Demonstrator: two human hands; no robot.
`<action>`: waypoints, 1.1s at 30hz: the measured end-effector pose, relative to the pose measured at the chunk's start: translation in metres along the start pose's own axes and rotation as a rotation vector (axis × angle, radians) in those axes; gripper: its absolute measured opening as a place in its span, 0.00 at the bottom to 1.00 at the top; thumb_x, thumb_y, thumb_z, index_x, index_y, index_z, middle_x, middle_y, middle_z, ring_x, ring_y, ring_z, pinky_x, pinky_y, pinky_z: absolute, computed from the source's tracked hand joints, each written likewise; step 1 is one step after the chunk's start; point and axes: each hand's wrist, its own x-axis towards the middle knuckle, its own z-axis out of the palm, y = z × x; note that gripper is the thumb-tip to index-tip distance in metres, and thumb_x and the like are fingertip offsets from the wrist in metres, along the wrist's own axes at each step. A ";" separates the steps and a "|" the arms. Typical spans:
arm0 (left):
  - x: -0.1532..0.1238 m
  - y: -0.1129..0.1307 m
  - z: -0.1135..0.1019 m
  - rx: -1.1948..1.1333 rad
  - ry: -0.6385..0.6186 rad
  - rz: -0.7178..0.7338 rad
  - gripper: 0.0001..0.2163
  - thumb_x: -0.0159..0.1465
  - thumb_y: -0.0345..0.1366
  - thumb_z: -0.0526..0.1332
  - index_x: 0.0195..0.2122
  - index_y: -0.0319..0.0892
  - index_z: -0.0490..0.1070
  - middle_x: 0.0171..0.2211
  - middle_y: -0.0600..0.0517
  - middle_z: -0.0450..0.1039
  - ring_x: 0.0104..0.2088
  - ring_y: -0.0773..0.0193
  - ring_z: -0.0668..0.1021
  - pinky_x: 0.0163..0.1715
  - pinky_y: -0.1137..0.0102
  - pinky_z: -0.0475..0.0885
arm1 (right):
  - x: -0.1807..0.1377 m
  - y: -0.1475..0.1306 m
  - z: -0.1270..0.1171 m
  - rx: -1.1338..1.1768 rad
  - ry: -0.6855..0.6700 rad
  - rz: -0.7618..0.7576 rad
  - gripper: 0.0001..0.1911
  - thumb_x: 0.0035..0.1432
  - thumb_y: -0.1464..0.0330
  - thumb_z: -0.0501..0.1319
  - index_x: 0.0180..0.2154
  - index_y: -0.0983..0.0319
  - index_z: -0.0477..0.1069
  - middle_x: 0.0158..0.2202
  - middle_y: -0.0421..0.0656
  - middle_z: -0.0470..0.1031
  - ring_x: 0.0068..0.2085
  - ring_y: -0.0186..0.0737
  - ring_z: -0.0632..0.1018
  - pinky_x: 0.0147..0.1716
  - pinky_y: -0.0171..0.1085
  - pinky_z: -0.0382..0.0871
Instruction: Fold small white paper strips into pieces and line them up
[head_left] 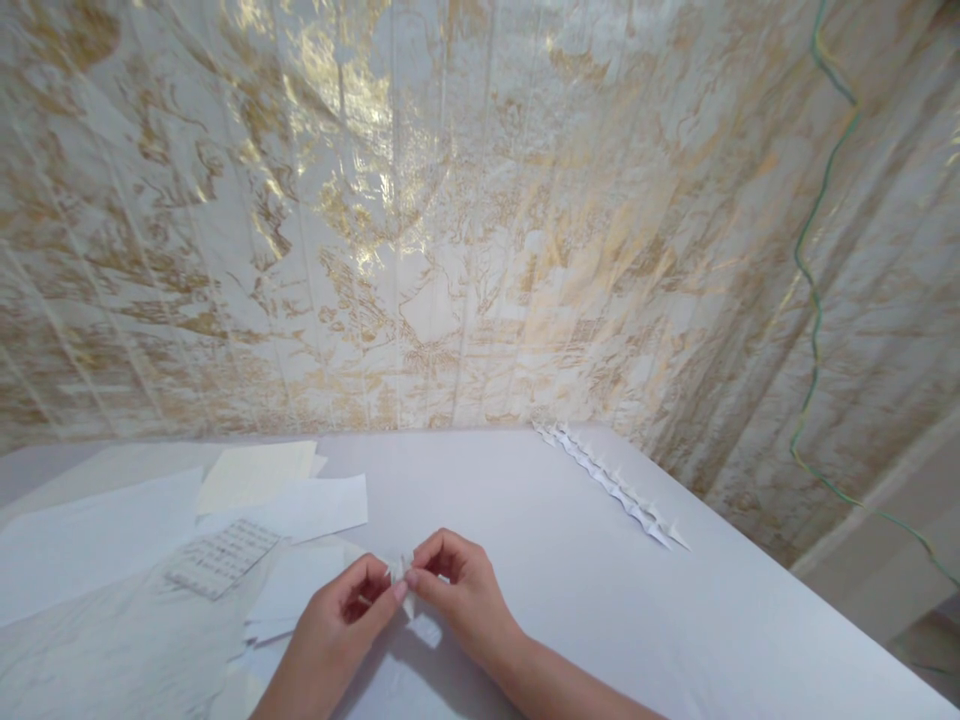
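Note:
Near the front middle of the white table, both my hands pinch a small folded paper piece [409, 604] with pointed ends. My left hand [341, 612] grips its left side between thumb and fingers. From the other side, my right hand [466, 592] has its thumb and index finger closed on it. The fingers cover much of the piece, so its full shape is hidden. A small white scrap [426, 630] shows just below it, close to my right hand.
Loose white sheets [97, 530], a cream sheet [259, 475] and a written-on paper [223, 557] spread over the left. Rows of similar pointed folded papers [611, 485] lie at the back right. Gold-patterned wall covering [420, 250] rises behind; a green cord [814, 300] hangs at right.

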 end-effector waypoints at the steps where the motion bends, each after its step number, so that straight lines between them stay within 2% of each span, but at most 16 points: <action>1: 0.000 -0.001 0.000 0.012 -0.001 0.003 0.18 0.55 0.52 0.65 0.22 0.45 0.63 0.20 0.61 0.57 0.23 0.67 0.63 0.24 0.73 0.57 | 0.000 -0.001 0.001 0.010 0.004 -0.002 0.09 0.47 0.67 0.70 0.25 0.61 0.70 0.23 0.36 0.71 0.26 0.34 0.68 0.31 0.37 0.61; 6: -0.003 0.002 0.000 0.045 0.036 0.039 0.17 0.59 0.51 0.62 0.23 0.45 0.62 0.21 0.60 0.57 0.25 0.66 0.63 0.26 0.73 0.58 | -0.001 -0.002 0.005 0.059 0.051 -0.022 0.12 0.44 0.71 0.71 0.29 0.60 0.69 0.24 0.35 0.70 0.27 0.34 0.68 0.31 0.36 0.59; 10: -0.004 0.003 -0.001 0.063 0.044 0.059 0.17 0.59 0.50 0.63 0.22 0.44 0.66 0.21 0.60 0.60 0.26 0.65 0.65 0.27 0.73 0.60 | -0.001 0.001 0.005 0.053 0.058 0.007 0.12 0.45 0.67 0.71 0.33 0.60 0.73 0.24 0.36 0.70 0.27 0.34 0.67 0.31 0.36 0.59; 15: -0.002 -0.003 -0.001 0.041 0.071 0.055 0.14 0.57 0.50 0.65 0.25 0.44 0.72 0.21 0.59 0.66 0.26 0.64 0.70 0.27 0.73 0.64 | -0.004 0.002 0.003 -0.030 0.071 -0.005 0.12 0.47 0.61 0.73 0.25 0.61 0.74 0.25 0.37 0.66 0.27 0.33 0.62 0.28 0.36 0.54; 18: -0.001 -0.006 -0.001 0.022 0.097 0.044 0.16 0.55 0.53 0.66 0.31 0.45 0.75 0.26 0.55 0.75 0.29 0.60 0.76 0.31 0.71 0.70 | -0.007 -0.002 0.005 -0.071 0.071 -0.059 0.11 0.49 0.62 0.72 0.24 0.61 0.75 0.25 0.37 0.66 0.28 0.35 0.64 0.30 0.36 0.56; 20: -0.002 -0.008 -0.001 0.008 0.116 0.030 0.18 0.54 0.55 0.66 0.32 0.45 0.75 0.28 0.54 0.78 0.30 0.58 0.78 0.30 0.70 0.71 | -0.008 -0.004 0.006 -0.083 0.070 -0.079 0.10 0.50 0.62 0.71 0.25 0.60 0.76 0.26 0.39 0.68 0.30 0.37 0.66 0.33 0.37 0.58; 23: -0.002 -0.010 -0.002 -0.010 0.145 0.041 0.19 0.54 0.56 0.66 0.32 0.45 0.75 0.29 0.53 0.79 0.30 0.58 0.79 0.31 0.70 0.72 | -0.008 -0.002 0.007 -0.037 0.076 -0.075 0.11 0.50 0.60 0.71 0.26 0.60 0.76 0.29 0.41 0.72 0.33 0.39 0.69 0.35 0.38 0.59; 27: -0.002 -0.010 -0.004 0.010 0.170 0.083 0.17 0.54 0.54 0.68 0.31 0.45 0.75 0.32 0.53 0.79 0.32 0.58 0.80 0.35 0.69 0.74 | -0.006 0.007 0.007 0.078 0.075 0.005 0.16 0.44 0.57 0.75 0.26 0.60 0.75 0.29 0.41 0.73 0.31 0.37 0.68 0.33 0.37 0.58; 33: -0.001 -0.006 -0.005 0.003 0.137 0.094 0.15 0.56 0.52 0.68 0.29 0.45 0.76 0.28 0.54 0.78 0.32 0.58 0.80 0.36 0.69 0.73 | -0.005 0.012 0.008 0.181 0.086 0.017 0.19 0.40 0.58 0.77 0.24 0.61 0.73 0.27 0.40 0.73 0.29 0.36 0.68 0.32 0.36 0.59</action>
